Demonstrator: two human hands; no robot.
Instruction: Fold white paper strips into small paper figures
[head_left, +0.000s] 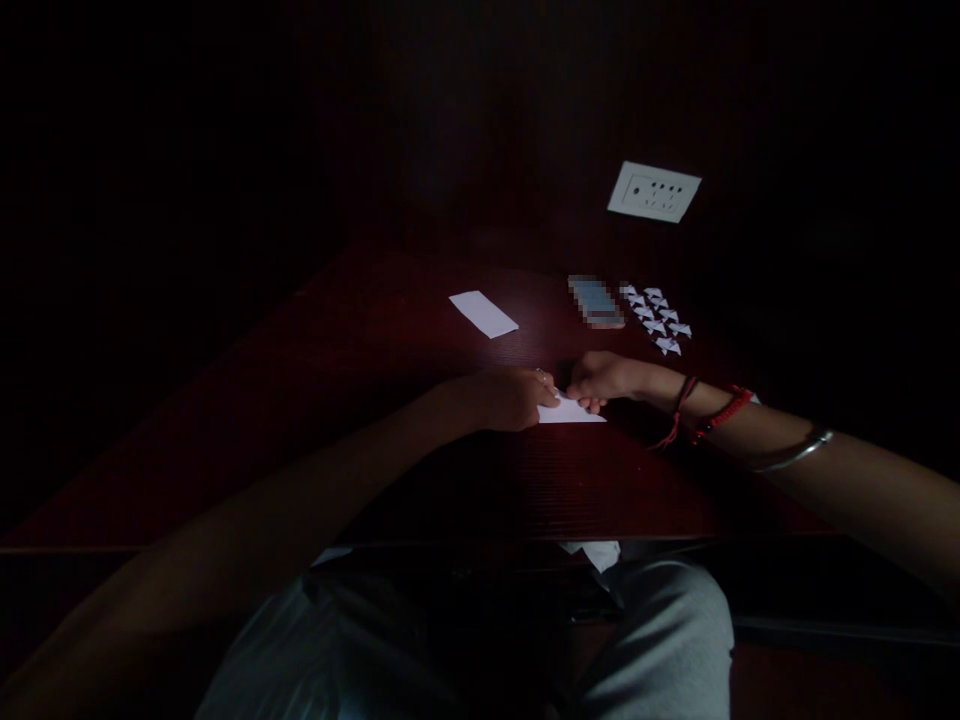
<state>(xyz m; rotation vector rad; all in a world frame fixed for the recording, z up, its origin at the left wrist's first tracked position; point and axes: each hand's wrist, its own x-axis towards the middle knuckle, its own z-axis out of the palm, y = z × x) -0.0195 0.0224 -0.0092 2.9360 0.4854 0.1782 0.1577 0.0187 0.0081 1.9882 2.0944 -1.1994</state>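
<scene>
A white sheet of paper [574, 412] lies on the dark red table in front of me, its near edge straight and its far part covered by my hands. My left hand [517, 398], with a ring on one finger, grips the sheet's left side between thumb and fingers. At the upper right of the sheet, my right hand [604, 377] pinches the paper with bent fingers, close to the left fingertips. Whether the sheet has a fold under the hands is hard to make out.
Beyond my hands lies a small stack or sheet of white paper [484, 313]. A phone [596, 301] rests to its right, beside several small folded paper pieces [654, 325] in rows. A white socket plate [654, 192] is on the back wall. The table's front edge [450, 543] runs above my legs.
</scene>
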